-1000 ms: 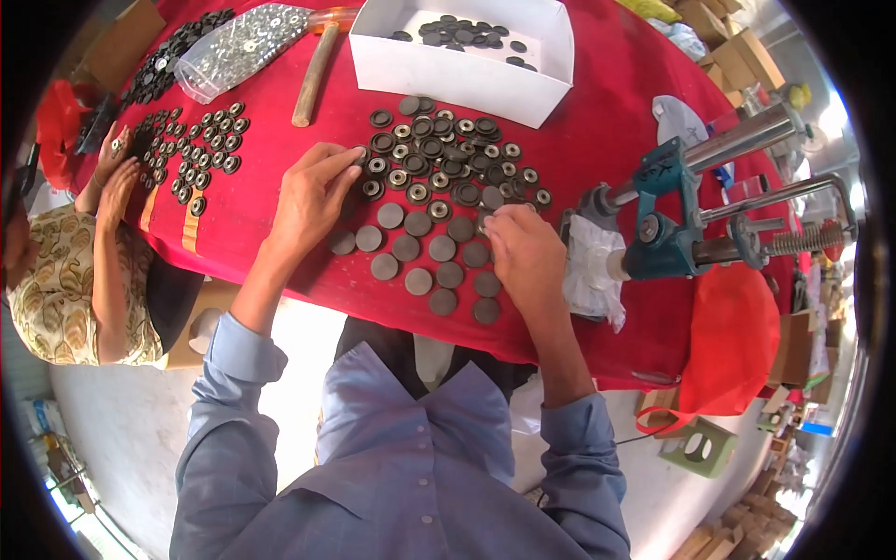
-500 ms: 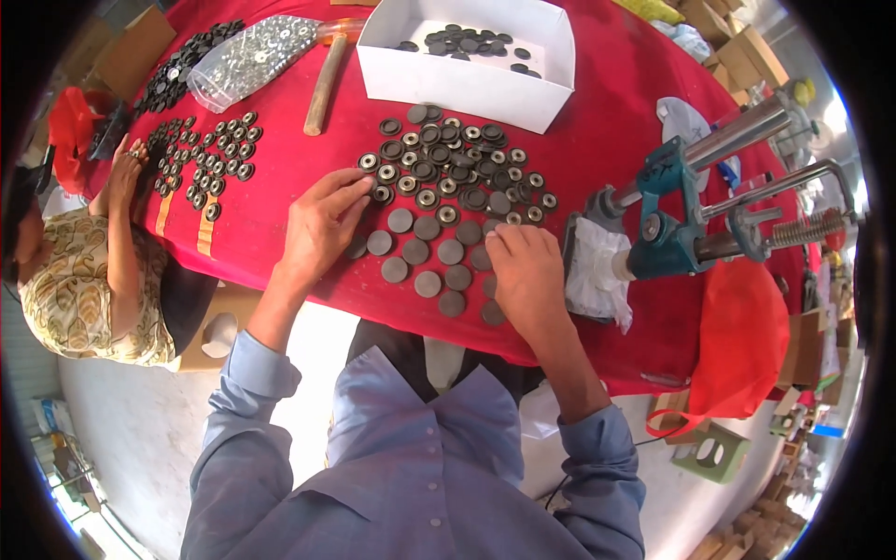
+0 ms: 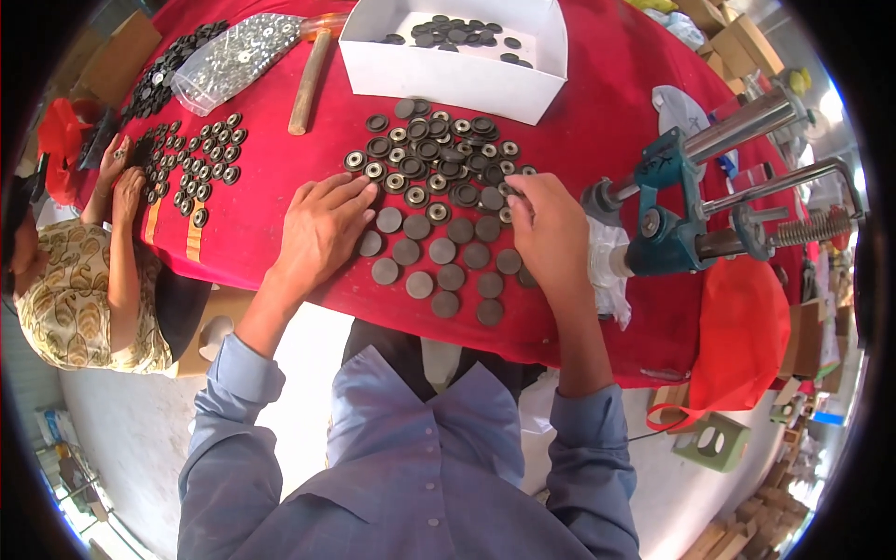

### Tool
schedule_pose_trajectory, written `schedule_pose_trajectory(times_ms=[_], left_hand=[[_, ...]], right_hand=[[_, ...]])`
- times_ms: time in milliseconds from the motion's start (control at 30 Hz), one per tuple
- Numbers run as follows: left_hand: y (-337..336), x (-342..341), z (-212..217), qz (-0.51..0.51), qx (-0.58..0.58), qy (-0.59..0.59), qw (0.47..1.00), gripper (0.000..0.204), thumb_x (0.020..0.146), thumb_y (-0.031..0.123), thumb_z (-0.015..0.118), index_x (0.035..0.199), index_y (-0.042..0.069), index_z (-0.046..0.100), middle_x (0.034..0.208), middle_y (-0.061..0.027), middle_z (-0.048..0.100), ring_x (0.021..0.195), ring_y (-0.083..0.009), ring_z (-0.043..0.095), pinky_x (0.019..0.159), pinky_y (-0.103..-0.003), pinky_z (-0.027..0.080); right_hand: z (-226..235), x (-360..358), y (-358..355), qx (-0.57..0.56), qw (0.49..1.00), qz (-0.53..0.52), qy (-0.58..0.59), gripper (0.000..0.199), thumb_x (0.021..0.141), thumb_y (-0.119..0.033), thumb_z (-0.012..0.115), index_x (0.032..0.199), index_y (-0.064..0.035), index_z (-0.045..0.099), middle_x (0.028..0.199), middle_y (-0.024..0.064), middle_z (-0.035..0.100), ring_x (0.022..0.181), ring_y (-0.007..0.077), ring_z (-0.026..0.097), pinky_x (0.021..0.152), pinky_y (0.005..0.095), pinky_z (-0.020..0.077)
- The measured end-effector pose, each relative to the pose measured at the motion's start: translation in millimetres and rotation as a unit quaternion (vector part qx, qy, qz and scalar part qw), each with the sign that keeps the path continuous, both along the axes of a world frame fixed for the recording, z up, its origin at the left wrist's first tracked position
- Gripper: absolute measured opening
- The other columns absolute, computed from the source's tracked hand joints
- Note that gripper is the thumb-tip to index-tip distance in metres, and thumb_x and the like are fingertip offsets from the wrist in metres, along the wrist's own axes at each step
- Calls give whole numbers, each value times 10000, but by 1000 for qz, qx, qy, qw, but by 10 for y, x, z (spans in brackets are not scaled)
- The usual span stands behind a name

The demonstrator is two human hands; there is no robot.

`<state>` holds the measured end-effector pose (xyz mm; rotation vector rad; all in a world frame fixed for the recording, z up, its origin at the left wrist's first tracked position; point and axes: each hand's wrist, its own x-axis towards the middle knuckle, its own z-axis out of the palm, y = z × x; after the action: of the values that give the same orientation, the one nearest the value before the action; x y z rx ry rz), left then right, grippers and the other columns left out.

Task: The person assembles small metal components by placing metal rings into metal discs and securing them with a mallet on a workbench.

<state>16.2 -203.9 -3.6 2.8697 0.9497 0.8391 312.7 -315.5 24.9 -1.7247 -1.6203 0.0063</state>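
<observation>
Large red bag (image 3: 744, 331) near green stool (image 3: 735, 442), wooden stick (image 3: 309, 84) well apart

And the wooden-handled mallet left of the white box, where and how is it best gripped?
Probably by the near half of its wooden handle, from above and the near side: it is long and slim, its free end points nearward, and the orange head lies at the far end.
</observation>
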Motion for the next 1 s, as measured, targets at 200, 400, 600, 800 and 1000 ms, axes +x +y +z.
schedule_pose_trajectory(times_ms=[200,400,600,800,1000], left_hand=[[-172,-33,69,36,-18,103,994,455,1015,292,695,1429,104,673,1483,-92,661,1408,-315,574,1166,-552,423],[-212,-68,20,45,-5,137,990,547,1016,354,687,1498,107,611,1553,-86,604,1433,-321,549,1197,-614,373],[-214,-54,-26,46,-16,110,993,540,1010,347,695,1489,110,623,1547,-84,610,1414,-314,563,1197,-600,380],[-202,-96,-62,44,4,68,997,506,987,346,715,1422,95,659,1477,-76,652,1361,-293,591,1158,-588,414],[-209,-71,-45,38,-23,82,996,546,1008,334,698,1500,115,615,1548,-87,609,1387,-330,577,1187,-594,394]], right_hand=[[-133,-9,140,-26,992,62,-111,339,809,-7,809,1134,-75,743,1043,111,724,926,332,722,797,439,569],[-115,-11,203,-43,995,69,-64,315,796,-18,811,1099,-79,751,1012,108,733,915,331,721,768,441,560],[-215,61,190,-20,991,93,-92,233,839,-94,825,1052,-116,732,972,44,701,903,282,692,792,435,483],[-113,52,115,24,999,22,-17,178,863,-101,802,1032,-103,745,981,72,742,865,318,704,762,443,516],[-164,182,-152,3,992,45,-121,155,889,-96,768,1041,-80,742,1032,72,759,921,315,711,819,455,534]])
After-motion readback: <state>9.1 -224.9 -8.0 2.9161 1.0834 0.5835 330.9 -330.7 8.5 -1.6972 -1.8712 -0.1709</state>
